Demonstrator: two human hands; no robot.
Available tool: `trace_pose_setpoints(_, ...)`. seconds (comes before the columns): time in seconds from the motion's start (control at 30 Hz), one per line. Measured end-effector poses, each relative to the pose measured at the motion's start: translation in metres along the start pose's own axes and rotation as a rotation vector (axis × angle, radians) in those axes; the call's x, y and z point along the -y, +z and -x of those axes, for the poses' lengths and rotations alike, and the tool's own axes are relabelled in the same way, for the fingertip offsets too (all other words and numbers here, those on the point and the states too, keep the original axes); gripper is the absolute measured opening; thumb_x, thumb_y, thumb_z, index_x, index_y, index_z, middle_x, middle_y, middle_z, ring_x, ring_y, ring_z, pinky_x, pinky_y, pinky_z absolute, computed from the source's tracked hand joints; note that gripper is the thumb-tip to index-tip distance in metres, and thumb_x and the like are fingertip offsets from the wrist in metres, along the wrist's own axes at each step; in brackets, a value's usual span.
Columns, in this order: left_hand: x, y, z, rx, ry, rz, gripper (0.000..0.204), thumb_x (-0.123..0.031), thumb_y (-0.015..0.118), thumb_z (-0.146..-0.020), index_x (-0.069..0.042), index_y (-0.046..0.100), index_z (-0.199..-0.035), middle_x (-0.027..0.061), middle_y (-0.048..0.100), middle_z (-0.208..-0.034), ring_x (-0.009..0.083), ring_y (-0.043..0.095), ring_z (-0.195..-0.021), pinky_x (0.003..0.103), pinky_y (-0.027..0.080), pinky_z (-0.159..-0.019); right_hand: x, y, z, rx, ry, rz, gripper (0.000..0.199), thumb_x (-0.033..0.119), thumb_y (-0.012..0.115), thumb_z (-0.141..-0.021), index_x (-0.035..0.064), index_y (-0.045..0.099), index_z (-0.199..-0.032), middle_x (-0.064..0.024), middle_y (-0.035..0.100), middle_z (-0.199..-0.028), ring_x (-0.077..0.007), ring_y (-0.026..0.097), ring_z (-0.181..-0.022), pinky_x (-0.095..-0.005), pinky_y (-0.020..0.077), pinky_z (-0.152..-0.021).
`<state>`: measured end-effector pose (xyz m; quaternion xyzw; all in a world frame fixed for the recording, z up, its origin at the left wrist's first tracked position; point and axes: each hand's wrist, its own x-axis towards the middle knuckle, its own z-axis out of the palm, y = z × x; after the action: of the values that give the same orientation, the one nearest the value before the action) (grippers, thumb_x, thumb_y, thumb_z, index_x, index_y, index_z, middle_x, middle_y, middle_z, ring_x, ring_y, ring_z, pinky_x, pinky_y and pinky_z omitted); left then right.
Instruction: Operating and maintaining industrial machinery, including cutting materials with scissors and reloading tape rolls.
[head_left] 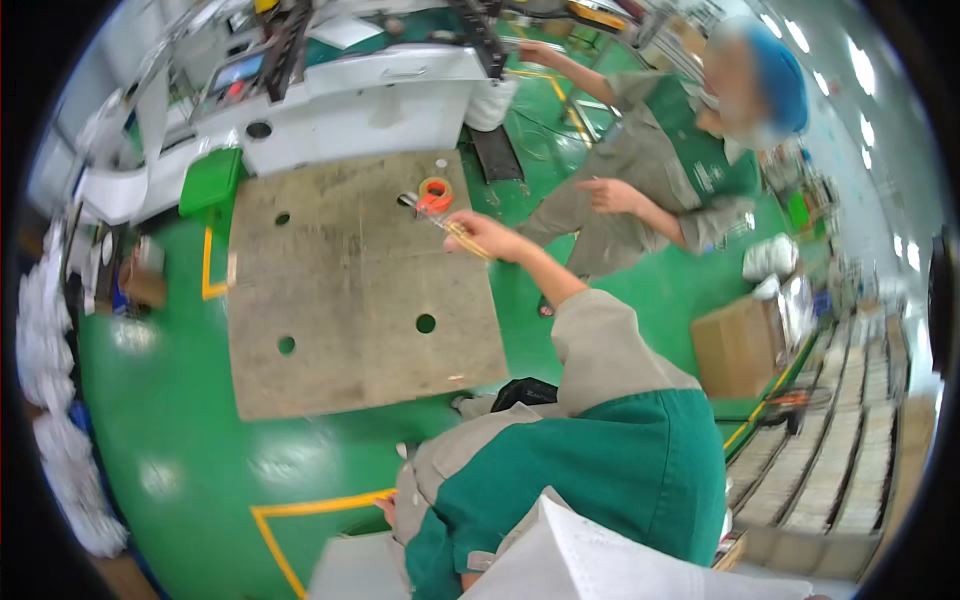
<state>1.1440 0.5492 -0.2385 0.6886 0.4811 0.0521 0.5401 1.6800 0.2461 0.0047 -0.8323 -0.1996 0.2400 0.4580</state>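
My right hand (485, 238) reaches out over a worn wooden board (365, 305), its fingers closed around a slim yellowish tool with a shiny metal front. The tool is too blurred to name its kind. Just beyond its front end is a roll of tape (435, 190) with an orange core; whether it touches the tool I cannot tell. A dark ring-like end (407, 200) shows beside the roll. Of my left hand (385, 509) only a few fingertips show low in the view, by my grey clothing; most of it is hidden.
Across from me a person in a blue cap (780, 80) stands at the board's right, one arm toward a white machine (370, 110). A green bin (210, 182) stands at the left. Cardboard box (735, 345) and long stacked trays (820, 430) are at the right.
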Motion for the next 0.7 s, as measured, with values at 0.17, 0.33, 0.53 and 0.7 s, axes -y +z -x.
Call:
trace_pose_setpoints(0.17, -0.045, -0.091, -0.081, 0.263, -0.246, 0.652, 0.027, -0.032, 0.054, -0.096, -0.006, 0.058, -0.1, -0.0004, 0.054, -0.073, 0.0103, 0.048, -0.062, 0.023, 0.044, -0.059, 0.039, 0.103, -0.001, -0.047, 0.108, 0.062, 0.058, 0.045, 0.072, -0.08, 0.0046, 0.051, -0.116, -0.0062, 0.061, -0.095, -0.0167, 0.056, -0.085, -0.0317, 0.0458, -0.077)
trace_pose_setpoints(0.33, 0.024, -0.262, -0.193, 0.182, -0.177, 0.581, 0.029, -0.031, 0.053, -0.097, -0.003, 0.055, -0.1, 0.0019, 0.055, -0.074, 0.0112, 0.05, -0.064, 0.024, 0.044, -0.059, 0.062, 0.241, -0.103, -0.006, 0.115, -0.006, 0.063, 0.05, 0.072, -0.079, 0.0042, 0.052, -0.118, -0.0112, 0.062, -0.098, -0.0216, 0.058, -0.092, -0.0343, 0.0475, -0.081)
trace_pose_setpoints(0.53, -0.167, -0.436, -0.188, -0.403, 0.072, 0.679, 0.025, -0.022, 0.054, -0.093, -0.001, 0.066, -0.098, 0.0057, 0.066, -0.082, 0.0111, 0.061, -0.07, 0.024, 0.048, -0.063, 0.112, 0.407, -0.206, 0.496, 0.039, 0.608, 0.038, 0.04, 0.061, -0.089, 0.0037, 0.061, -0.101, -0.0111, 0.062, -0.094, -0.0206, 0.059, -0.089, -0.0368, 0.0474, -0.074)
trace_pose_setpoints(0.7, -0.168, -0.58, -0.249, -0.431, 0.223, 0.786, 0.031, -0.01, 0.046, -0.097, -0.007, 0.058, -0.125, 0.0085, 0.065, -0.097, 0.015, 0.065, -0.078, 0.029, 0.054, -0.073, 0.165, 0.595, -0.336, 0.939, -0.062, 0.91, 0.041, 0.04, 0.06, -0.088, 0.0015, 0.06, -0.103, -0.0156, 0.063, -0.092, -0.0258, 0.061, -0.086, -0.0393, 0.0482, -0.072)
